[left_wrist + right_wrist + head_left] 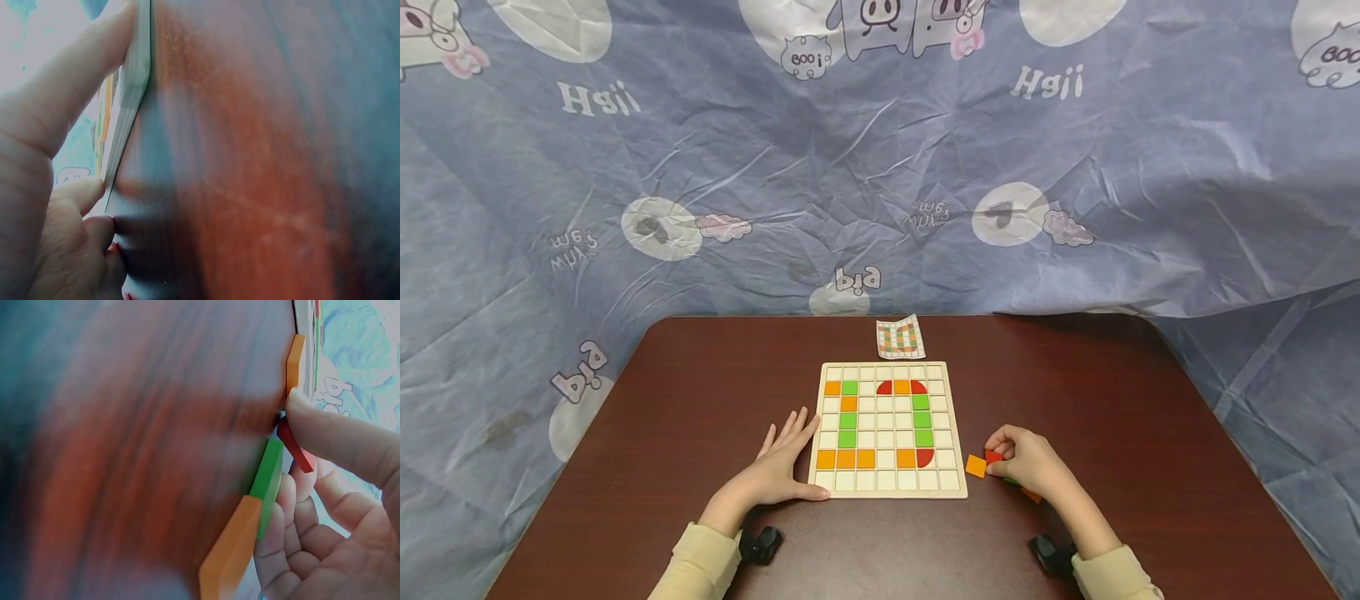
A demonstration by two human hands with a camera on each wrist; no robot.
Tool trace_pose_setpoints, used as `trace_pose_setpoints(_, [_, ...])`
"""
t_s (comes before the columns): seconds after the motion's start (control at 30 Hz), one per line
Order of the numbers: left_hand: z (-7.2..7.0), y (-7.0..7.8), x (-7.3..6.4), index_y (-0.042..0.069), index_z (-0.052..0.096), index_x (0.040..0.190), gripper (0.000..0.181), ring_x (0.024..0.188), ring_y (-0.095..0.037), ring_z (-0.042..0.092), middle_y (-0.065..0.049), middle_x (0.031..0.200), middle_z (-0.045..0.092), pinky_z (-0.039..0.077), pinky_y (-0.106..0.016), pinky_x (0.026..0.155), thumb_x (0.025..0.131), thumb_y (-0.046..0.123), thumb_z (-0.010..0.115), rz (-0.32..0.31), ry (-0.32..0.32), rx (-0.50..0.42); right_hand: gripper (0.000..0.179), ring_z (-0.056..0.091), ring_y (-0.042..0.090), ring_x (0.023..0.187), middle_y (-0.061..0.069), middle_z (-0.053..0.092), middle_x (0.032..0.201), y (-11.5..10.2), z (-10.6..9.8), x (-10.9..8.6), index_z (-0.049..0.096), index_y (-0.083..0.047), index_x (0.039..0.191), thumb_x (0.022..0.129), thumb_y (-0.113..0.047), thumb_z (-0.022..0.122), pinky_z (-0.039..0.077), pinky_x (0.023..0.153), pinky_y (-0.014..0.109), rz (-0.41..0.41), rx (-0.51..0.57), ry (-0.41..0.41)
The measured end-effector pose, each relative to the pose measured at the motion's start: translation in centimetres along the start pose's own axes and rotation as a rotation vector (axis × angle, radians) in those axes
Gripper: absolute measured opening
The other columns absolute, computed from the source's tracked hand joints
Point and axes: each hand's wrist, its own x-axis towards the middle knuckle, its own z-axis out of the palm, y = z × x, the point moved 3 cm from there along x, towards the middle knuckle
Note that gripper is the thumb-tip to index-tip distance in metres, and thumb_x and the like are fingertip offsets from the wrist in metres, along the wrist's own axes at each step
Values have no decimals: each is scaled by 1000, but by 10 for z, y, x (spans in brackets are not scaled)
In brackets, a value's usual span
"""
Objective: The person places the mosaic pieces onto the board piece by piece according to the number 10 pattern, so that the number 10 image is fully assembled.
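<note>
A cream wooden grid board (887, 481) lies on the table, with orange, green and red tiles in some of its squares. My left hand (772, 472) rests at the board's lower left corner, fingers spread; its thumb and fingertips touch the board's edge (134, 69). Right of the board, my right hand (1033, 463) pinches a red tile (294, 447) with a curved side between thumb and fingers. An orange tile (976, 466) lies by the thumb. Close under the fingers are a green tile (267, 481) and another orange tile (231, 550), both partly covered in the head view.
Behind the board lies a small creased paper (900, 338) printed with a coloured grid pattern. The dark brown table (737, 367) ends at a hanging blue patterned cloth (820, 167). Each wrist carries a black camera mount.
</note>
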Motion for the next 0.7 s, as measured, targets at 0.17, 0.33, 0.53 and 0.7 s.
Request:
trace_pose_setpoints(0.17, [0, 0, 0, 6, 16, 158, 117, 153, -40, -2, -19, 165, 2, -5, -63, 119, 72, 45, 86, 0, 0, -4, 20, 56, 13, 71, 1, 62, 78, -3, 0, 1, 66, -8, 86, 74, -4, 81, 47, 64, 26, -16, 14, -7])
trace_pose_setpoints(0.33, [0, 0, 0, 6, 16, 158, 117, 153, -40, -2, -19, 165, 2, -5, -63, 119, 72, 45, 86, -1, 0, -6, 16, 56, 13, 69, 1, 63, 76, -7, -3, 5, 68, -9, 84, 76, -6, 82, 47, 62, 24, -23, 40, 21])
trace_pose_setpoints(0.53, [0, -1, 0, 7, 16, 158, 118, 153, -39, -2, -19, 166, 2, -5, -63, 119, 72, 46, 85, -6, -2, 0, 14, 54, 14, 71, 1, 64, 79, -26, -2, 13, 71, -9, 90, 80, -10, 80, 46, 62, 23, -77, 98, 31])
trace_pose_setpoints(0.7, [0, -1, 1, 7, 16, 158, 117, 153, -39, -2, -19, 166, 3, -4, -63, 119, 73, 46, 85, -2, -2, 1, 12, 55, 13, 72, 2, 65, 81, -46, 8, 19, 71, -7, 93, 83, -9, 78, 47, 62, 22, -102, 172, 13])
